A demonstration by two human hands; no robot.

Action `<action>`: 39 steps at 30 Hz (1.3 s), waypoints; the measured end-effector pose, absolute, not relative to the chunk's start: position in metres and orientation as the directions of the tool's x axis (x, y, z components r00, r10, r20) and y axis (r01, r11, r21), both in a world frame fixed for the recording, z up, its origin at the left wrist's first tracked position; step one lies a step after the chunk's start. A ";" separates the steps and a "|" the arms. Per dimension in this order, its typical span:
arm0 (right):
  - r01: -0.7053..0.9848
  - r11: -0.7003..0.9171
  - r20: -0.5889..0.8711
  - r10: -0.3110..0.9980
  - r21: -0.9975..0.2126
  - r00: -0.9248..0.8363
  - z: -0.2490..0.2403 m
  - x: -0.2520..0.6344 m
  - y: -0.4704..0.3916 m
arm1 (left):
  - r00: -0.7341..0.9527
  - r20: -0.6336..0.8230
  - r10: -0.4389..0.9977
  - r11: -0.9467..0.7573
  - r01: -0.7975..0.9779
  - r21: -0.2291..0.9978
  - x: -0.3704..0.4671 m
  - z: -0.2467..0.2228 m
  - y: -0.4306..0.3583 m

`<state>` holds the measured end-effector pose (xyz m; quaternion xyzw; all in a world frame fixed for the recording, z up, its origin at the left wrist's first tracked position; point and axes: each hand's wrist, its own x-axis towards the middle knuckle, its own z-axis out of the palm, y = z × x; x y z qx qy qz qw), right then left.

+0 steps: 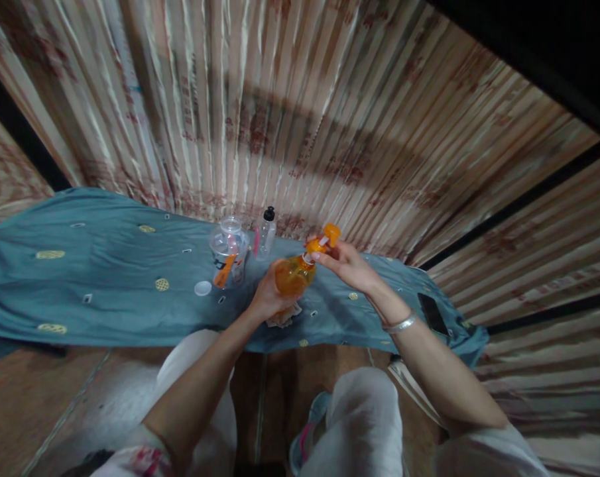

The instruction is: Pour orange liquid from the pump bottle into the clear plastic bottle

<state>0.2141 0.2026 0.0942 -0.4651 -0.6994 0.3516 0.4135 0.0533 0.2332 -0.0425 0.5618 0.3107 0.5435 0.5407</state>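
My left hand [268, 293] is wrapped round the body of an orange spray bottle [294, 277], which leans to the right above the table. At its neck, my right hand [347, 265] has its fingers closed round the orange spray head [324, 240]. Whether the head is screwed down tight I cannot tell. A crumpled light-brown cloth or paper [284, 317] lies beneath the bottle. Left of my hands stands a clear plastic jar [230, 242] with an orange and black print, and behind them a small clear bottle [266, 237] with a black cap.
A round white lid [203, 288] lies left of the jar. On the right end of the table is a black phone [433, 314]. Blue patterned cloth [120, 278] covers the table. A pleated curtain [280, 119] hangs close behind, with dark metal bars at both sides.
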 end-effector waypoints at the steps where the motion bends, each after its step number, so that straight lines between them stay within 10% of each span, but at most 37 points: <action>1: 0.356 0.313 0.242 0.943 -0.881 -0.229 0.091 0.215 0.203 | 0.237 0.285 0.929 -0.233 -0.226 0.946 0.053 -0.043 0.233; 39: 0.530 0.355 0.165 0.913 -0.770 -0.372 0.082 0.224 0.208 | 0.318 0.392 0.863 -0.388 -0.080 0.918 0.059 -0.063 0.243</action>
